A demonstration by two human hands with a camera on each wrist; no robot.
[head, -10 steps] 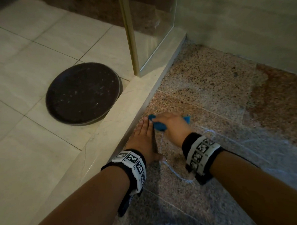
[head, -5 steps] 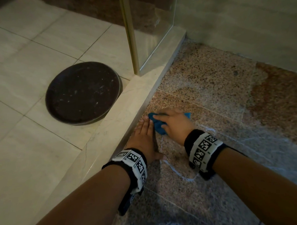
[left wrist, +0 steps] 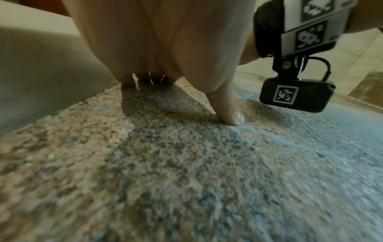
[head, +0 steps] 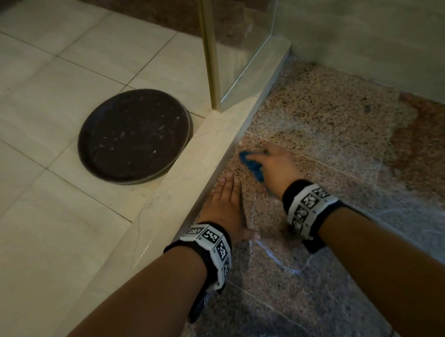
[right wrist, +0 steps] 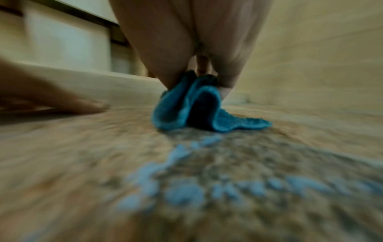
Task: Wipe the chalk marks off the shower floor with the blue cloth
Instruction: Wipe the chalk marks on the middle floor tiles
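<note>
The blue cloth lies bunched on the speckled granite shower floor, close to the marble curb. My right hand presses on it, fingers curled over the folds; the right wrist view shows the cloth gripped under that hand. My left hand lies flat on the floor beside the curb, fingers straight, just nearer than the cloth. In the left wrist view its thumb touches a pale chalk line. More chalk lines curve between my wrists, and smeared chalk sits behind the cloth.
A marble curb borders the shower floor on the left. A gold-framed glass panel stands on its far end. A dark round tray lies on the pale tiles outside. The shower wall closes the far side.
My right hand has pushed the cloth away from me and slightly left along the curb. The left hand has stayed flat in place.
</note>
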